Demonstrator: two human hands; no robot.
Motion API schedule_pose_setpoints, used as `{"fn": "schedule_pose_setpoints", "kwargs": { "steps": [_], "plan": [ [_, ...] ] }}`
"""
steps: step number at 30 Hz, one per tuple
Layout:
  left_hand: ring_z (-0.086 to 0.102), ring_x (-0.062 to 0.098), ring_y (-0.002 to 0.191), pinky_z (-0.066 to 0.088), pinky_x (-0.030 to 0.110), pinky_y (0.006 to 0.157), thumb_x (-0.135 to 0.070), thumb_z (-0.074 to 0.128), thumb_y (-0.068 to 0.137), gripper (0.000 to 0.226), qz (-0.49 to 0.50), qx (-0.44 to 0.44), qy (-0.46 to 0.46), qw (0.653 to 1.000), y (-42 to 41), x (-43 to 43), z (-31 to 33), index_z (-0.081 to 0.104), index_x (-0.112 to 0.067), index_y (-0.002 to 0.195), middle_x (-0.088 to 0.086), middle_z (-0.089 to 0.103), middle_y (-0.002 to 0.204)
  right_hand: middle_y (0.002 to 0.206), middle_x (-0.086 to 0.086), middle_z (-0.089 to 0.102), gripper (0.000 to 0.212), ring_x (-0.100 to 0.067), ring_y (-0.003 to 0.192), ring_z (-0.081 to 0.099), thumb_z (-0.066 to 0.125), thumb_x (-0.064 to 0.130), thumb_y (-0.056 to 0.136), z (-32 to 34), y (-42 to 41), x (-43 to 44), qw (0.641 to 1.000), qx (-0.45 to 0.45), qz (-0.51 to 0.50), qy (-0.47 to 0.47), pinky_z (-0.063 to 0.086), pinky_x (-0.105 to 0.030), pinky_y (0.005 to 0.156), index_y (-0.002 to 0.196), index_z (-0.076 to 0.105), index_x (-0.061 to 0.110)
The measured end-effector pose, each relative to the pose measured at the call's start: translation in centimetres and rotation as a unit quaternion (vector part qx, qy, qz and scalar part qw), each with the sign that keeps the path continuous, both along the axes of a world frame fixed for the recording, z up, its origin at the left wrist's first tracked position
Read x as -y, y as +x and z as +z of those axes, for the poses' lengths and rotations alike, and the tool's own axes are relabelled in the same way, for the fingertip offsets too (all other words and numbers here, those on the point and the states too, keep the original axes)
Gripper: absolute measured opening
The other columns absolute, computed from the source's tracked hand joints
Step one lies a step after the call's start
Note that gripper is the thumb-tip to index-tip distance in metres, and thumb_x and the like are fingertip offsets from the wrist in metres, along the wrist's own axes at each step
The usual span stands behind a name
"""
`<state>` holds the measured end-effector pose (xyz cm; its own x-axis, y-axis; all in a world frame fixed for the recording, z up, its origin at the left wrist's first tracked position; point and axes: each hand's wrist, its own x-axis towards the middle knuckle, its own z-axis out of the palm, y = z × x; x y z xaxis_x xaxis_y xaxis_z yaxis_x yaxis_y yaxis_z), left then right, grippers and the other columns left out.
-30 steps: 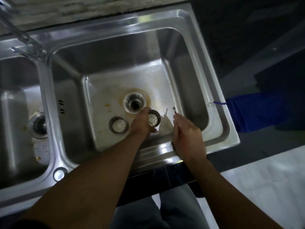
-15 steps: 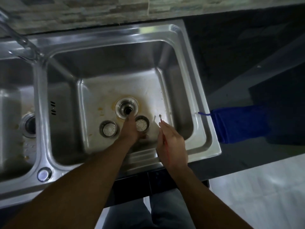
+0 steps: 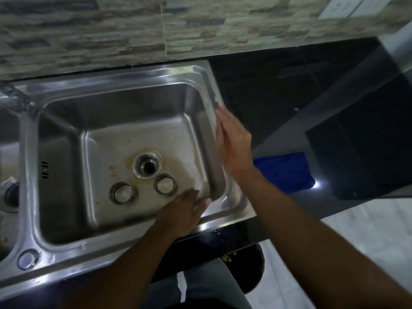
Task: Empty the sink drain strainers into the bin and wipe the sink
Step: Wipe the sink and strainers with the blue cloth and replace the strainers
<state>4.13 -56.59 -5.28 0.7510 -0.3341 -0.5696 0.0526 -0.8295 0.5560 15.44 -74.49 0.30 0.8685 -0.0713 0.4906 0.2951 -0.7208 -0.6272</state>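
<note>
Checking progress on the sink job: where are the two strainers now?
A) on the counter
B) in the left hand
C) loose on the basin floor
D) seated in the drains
C: the left strainer and the right strainer lie loose on the basin floor, beside the open drain.

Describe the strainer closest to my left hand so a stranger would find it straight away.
Look in the right-hand basin of the steel double sink, on its stained floor just nearer you than the open drain hole. Two round strainers lie there; it is the right strainer, nearest the left hand, not the left strainer.
</note>
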Motion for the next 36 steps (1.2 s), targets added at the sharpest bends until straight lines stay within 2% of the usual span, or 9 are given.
{"fn": "schedule_pose_setpoints", "kwargs": {
  "steps": [3,8,12,14,18,22,26,30,36],
  "plan": [
    [0.045,0.024,0.141,0.041,0.044,0.112,-0.093,0.001,0.075,0.099,0.006,0.007,0.027,1.0,0.0,0.0,-0.6,0.036,-0.034,0.146,-0.003,0.04,0.157,0.151,-0.007,0.051,0.045,-0.022,0.129,0.059,0.038,0.037,0.105,0.3,3.9,4.1,0.992,-0.094,0.019,-0.086,0.05,-0.042,0.109,0.141,0.054,0.017],
    [0.047,0.023,0.139,0.041,0.043,0.113,-0.087,0.012,0.084,0.092,0.005,-0.004,0.035,0.999,0.4,-0.2,-0.9,0.042,-0.027,0.147,-0.001,0.045,0.154,0.162,-0.002,0.034,0.047,-0.031,0.122,0.063,0.05,0.007,0.1,-1.0,7.2,9.1,0.933,-0.204,0.075,-0.287,0.054,-0.048,0.101,0.147,0.046,0.015],
    [0.053,0.022,0.133,0.043,0.042,0.111,-0.073,0.023,0.096,0.073,-0.005,-0.009,0.044,0.999,0.8,0.1,-0.4,0.051,-0.024,0.141,0.001,0.056,0.144,0.167,0.005,0.019,0.053,-0.026,0.145,0.041,0.049,0.009,0.101,-1.3,8.5,10.9,0.892,-0.269,0.135,-0.336,0.043,-0.05,0.114,0.152,0.038,0.017],
    [0.06,0.023,0.121,0.047,0.039,0.104,-0.066,0.024,0.099,0.064,-0.008,-0.006,0.046,0.999,1.0,0.4,0.2,0.06,-0.022,0.126,0.001,0.065,0.129,0.168,0.007,0.013,0.061,-0.025,0.147,0.037,0.051,0.004,0.098,-1.3,9.0,11.1,0.876,-0.291,0.148,-0.354,0.04,-0.048,0.116,0.154,0.033,0.019],
    [0.065,0.025,0.105,0.05,0.037,0.093,-0.053,0.029,0.104,0.05,-0.024,0.019,0.061,0.998,1.1,0.7,1.1,0.065,-0.019,0.103,0.004,0.07,0.107,0.168,0.006,0.015,0.068,-0.024,0.15,0.032,0.051,-0.006,0.092,-1.3,9.8,11.3,0.876,-0.305,0.155,-0.339,0.036,-0.049,0.119,0.154,0.035,0.018],
    [0.067,0.024,0.093,0.052,0.035,0.084,-0.054,0.027,0.104,0.051,-0.021,0.027,0.049,0.998,1.2,0.6,1.0,0.063,-0.02,0.091,0.005,0.07,0.095,0.168,0.003,0.017,0.065,-0.024,0.154,0.024,0.052,0.002,0.096,-1.1,8.8,10.7,0.911,-0.291,0.115,-0.268,0.031,-0.053,0.121,0.155,0.033,0.02],
    [0.066,0.024,0.089,0.053,0.037,0.083,-0.057,0.026,0.102,0.052,-0.01,0.032,0.047,0.998,1.0,0.4,0.5,0.061,-0.021,0.089,0.004,0.069,0.091,0.167,-0.001,0.019,0.062,-0.028,0.155,0.016,0.051,0.008,0.099,-1.9,6.4,9.1,0.923,-0.292,0.069,-0.242,0.025,-0.048,0.12,0.156,0.028,0.019],
    [0.067,0.025,0.093,0.053,0.037,0.084,-0.059,0.023,0.101,0.055,-0.002,0.04,0.047,0.998,1.0,0.3,0.3,0.063,-0.021,0.095,0.003,0.07,0.097,0.169,-0.004,0.012,0.07,-0.027,0.157,0.008,0.053,-0.002,0.095,-2.6,6.4,8.2,0.912,-0.315,0.079,-0.25,0.015,-0.042,0.126,0.157,0.025,0.011],
    [0.066,0.025,0.105,0.053,0.038,0.091,-0.056,0.027,0.102,0.052,0.011,0.056,0.044,0.997,0.7,0.3,0.2,0.065,-0.022,0.113,0.002,0.07,0.114,0.169,-0.005,0.013,0.07,-0.03,0.156,0.009,0.052,-0.005,0.094,-2.3,8.2,7.3,0.909,-0.329,0.084,-0.241,0.018,-0.049,0.127,0.157,0.028,0.012]
  ]
}}
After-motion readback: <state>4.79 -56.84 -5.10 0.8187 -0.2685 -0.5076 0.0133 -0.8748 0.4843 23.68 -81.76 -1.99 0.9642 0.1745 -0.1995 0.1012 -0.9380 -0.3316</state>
